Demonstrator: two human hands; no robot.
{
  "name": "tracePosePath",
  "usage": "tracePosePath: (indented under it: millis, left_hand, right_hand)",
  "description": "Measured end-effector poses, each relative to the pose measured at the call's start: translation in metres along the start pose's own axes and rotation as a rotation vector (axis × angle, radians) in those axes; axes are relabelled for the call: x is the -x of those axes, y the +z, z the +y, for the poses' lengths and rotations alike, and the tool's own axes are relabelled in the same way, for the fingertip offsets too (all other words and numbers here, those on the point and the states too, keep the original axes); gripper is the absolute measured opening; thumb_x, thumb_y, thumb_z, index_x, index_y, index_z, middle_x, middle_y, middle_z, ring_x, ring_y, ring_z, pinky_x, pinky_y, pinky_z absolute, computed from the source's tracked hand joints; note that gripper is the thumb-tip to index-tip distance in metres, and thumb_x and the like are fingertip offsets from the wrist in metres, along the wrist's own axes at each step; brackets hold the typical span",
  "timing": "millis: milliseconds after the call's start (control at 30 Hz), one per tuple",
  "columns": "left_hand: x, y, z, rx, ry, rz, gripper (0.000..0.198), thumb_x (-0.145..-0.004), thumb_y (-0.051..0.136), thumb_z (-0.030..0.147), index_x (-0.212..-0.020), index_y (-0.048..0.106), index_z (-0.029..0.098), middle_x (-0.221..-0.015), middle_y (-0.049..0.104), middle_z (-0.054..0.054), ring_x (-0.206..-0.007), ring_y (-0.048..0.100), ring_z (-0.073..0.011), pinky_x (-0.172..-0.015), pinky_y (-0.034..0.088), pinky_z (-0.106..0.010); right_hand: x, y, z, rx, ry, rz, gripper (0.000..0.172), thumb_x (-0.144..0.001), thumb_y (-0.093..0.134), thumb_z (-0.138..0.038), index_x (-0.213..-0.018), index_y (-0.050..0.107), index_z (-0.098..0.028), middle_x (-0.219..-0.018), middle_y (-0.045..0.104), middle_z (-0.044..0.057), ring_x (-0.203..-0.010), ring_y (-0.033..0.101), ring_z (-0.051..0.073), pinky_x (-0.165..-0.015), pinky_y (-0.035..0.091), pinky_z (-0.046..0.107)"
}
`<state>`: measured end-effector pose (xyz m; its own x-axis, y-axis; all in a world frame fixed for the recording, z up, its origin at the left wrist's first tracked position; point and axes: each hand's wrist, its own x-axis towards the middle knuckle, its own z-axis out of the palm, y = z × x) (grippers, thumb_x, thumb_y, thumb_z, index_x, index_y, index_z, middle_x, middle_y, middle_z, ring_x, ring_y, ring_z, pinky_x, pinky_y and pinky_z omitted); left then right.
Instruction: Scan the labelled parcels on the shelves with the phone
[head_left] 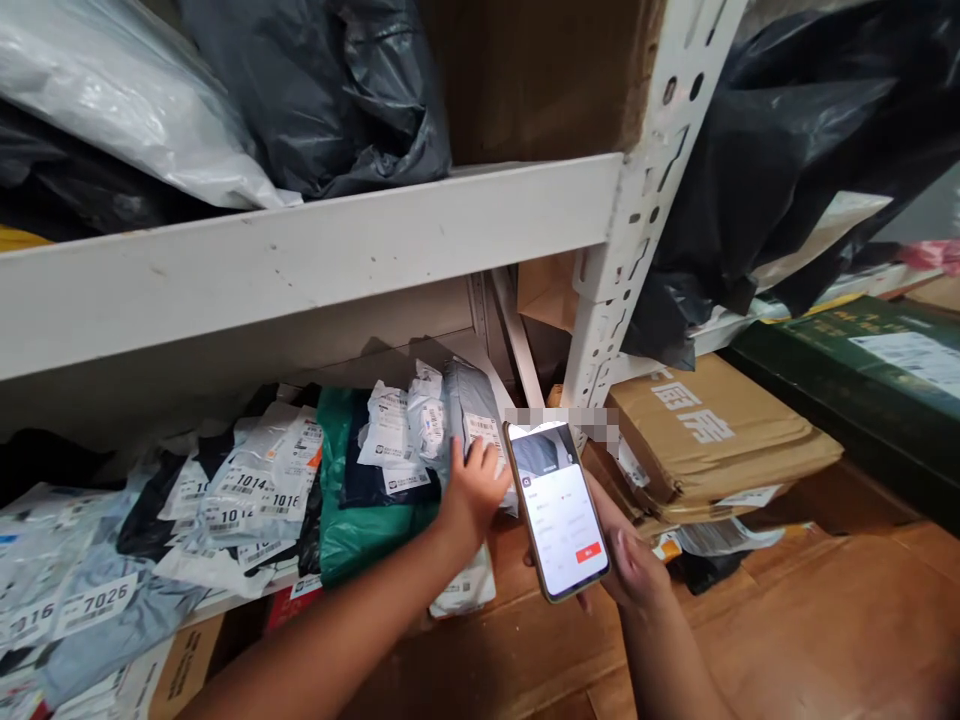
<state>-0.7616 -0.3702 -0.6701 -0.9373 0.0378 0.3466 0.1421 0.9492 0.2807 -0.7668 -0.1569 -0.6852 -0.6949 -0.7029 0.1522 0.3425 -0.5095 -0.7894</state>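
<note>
My left hand [474, 492] reaches onto the lower shelf, its fingers stretched out over the front end of a grey plastic parcel [463, 388] with a white label. A smartphone [561, 525] is in my right hand [631, 560], screen facing up towards me. On the screen are a small picture at the top, a white form and a red button. Just left of the grey parcel lie a small white wrapped packet [426, 400] and a white labelled packet [388, 425]. Beneath them is a dark blue bag, with a green plastic bag [337, 530] beside it.
Several numbered bags [255, 480] crowd the shelf's left side. A white beam [315, 250] and a perforated upright [622, 240] frame the shelf, with black and white parcels above. At right are cardboard boxes [720, 430], a dark green box [862, 370] and a hanging black bag [772, 180].
</note>
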Motion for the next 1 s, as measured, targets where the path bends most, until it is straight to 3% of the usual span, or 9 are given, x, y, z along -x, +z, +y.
tracePosePath:
  millis: [133, 300, 467, 567, 633, 733, 867, 933, 1000]
  left_hand:
    - [0.028, -0.008, -0.031, -0.328, 0.236, -0.024, 0.049, -0.075, 0.067, 0.001, -0.120, 0.063, 0.018, -0.131, 0.059, -0.016, -0.133, 0.049, -0.0361, -0.115, 0.040, -0.056]
    - [0.059, 0.010, -0.038, -0.229, 0.160, 0.202, 0.049, -0.079, 0.068, 0.003, -0.122, 0.053, 0.021, -0.128, 0.056, -0.014, -0.129, 0.052, -0.0321, -0.106, 0.051, -0.046]
    - [0.070, 0.016, -0.028, -0.159, 0.119, 0.412, 0.033, -0.088, 0.060, 0.015, -0.118, 0.052, 0.025, -0.126, 0.053, -0.012, -0.125, 0.053, -0.0318, -0.104, 0.049, -0.053]
    - [0.083, 0.012, -0.026, -0.150, 0.114, 0.482, 0.030, -0.086, 0.061, 0.021, -0.115, 0.053, 0.024, -0.121, 0.052, -0.012, -0.116, 0.053, -0.0314, -0.107, 0.044, -0.056]
    - [0.094, 0.008, -0.026, -0.130, 0.137, 0.521, 0.028, -0.087, 0.062, 0.022, -0.114, 0.054, 0.022, -0.113, 0.050, -0.012, -0.107, 0.054, -0.0291, -0.106, 0.043, -0.056]
    - [0.107, 0.004, -0.026, -0.120, 0.141, 0.597, 0.021, -0.089, 0.062, 0.018, -0.110, 0.058, 0.019, -0.102, 0.048, -0.009, -0.095, 0.052, -0.0243, -0.101, 0.045, -0.050]
    - [0.112, 0.001, -0.025, -0.106, 0.136, 0.653, 0.017, -0.087, 0.064, 0.012, -0.103, 0.062, 0.017, -0.099, 0.050, -0.008, -0.090, 0.053, -0.0220, -0.097, 0.046, -0.046]
    - [0.113, 0.000, -0.025, -0.091, 0.129, 0.664, 0.017, -0.086, 0.065, 0.010, -0.102, 0.064, 0.016, -0.098, 0.052, -0.008, -0.089, 0.053, -0.0212, -0.098, 0.046, -0.046]
    - [0.114, 0.000, -0.025, -0.071, 0.125, 0.660, 0.017, -0.086, 0.065, 0.009, -0.102, 0.065, 0.016, -0.098, 0.052, -0.008, -0.089, 0.053, -0.0210, -0.098, 0.045, -0.046]
  right_hand:
    - [-0.009, 0.010, 0.002, -0.095, -0.031, 0.111, 0.091, -0.086, 0.059, -0.068, -0.160, 0.023, -0.032, -0.122, 0.071, 0.019, -0.083, 0.076, 0.036, -0.035, 0.051, 0.028]
    - [-0.010, 0.035, 0.002, -0.140, 0.051, 0.176, 0.078, -0.090, 0.052, -0.071, -0.156, 0.033, -0.033, -0.127, 0.070, 0.015, -0.098, 0.074, 0.035, -0.037, 0.051, 0.026]
    - [-0.009, 0.058, 0.016, -0.146, 0.016, 0.204, 0.067, -0.091, 0.053, -0.070, -0.146, 0.049, -0.033, -0.139, 0.064, 0.008, -0.125, 0.062, 0.033, -0.075, 0.061, 0.042]
    - [-0.011, 0.062, 0.026, -0.116, -0.012, 0.230, 0.058, -0.093, 0.051, -0.066, -0.139, 0.058, -0.031, -0.141, 0.063, 0.006, -0.135, 0.054, 0.031, -0.099, 0.054, 0.046]
    - [-0.012, 0.061, 0.030, -0.085, -0.017, 0.247, 0.057, -0.094, 0.051, -0.066, -0.136, 0.060, -0.029, -0.140, 0.064, 0.006, -0.138, 0.052, 0.030, -0.104, 0.051, 0.046]
    - [-0.013, 0.060, 0.032, -0.095, -0.005, 0.252, 0.058, -0.092, 0.052, -0.067, -0.134, 0.060, -0.028, -0.133, 0.067, 0.008, -0.129, 0.060, 0.031, -0.090, 0.059, 0.044]
    - [-0.014, 0.060, 0.030, -0.117, 0.066, 0.110, 0.076, -0.076, 0.080, -0.053, -0.140, 0.045, -0.030, -0.114, 0.072, 0.008, -0.088, 0.074, 0.026, -0.046, 0.057, 0.027]
    - [-0.013, 0.061, 0.029, -0.071, 0.078, 0.063, 0.091, -0.067, 0.090, -0.034, -0.141, 0.036, -0.031, -0.104, 0.071, 0.004, -0.071, 0.071, 0.018, -0.041, 0.054, 0.019]
    - [-0.013, 0.063, 0.027, -0.023, 0.073, 0.058, 0.091, -0.069, 0.089, -0.024, -0.140, 0.032, -0.031, -0.098, 0.070, 0.000, -0.066, 0.068, 0.012, -0.043, 0.057, 0.016]
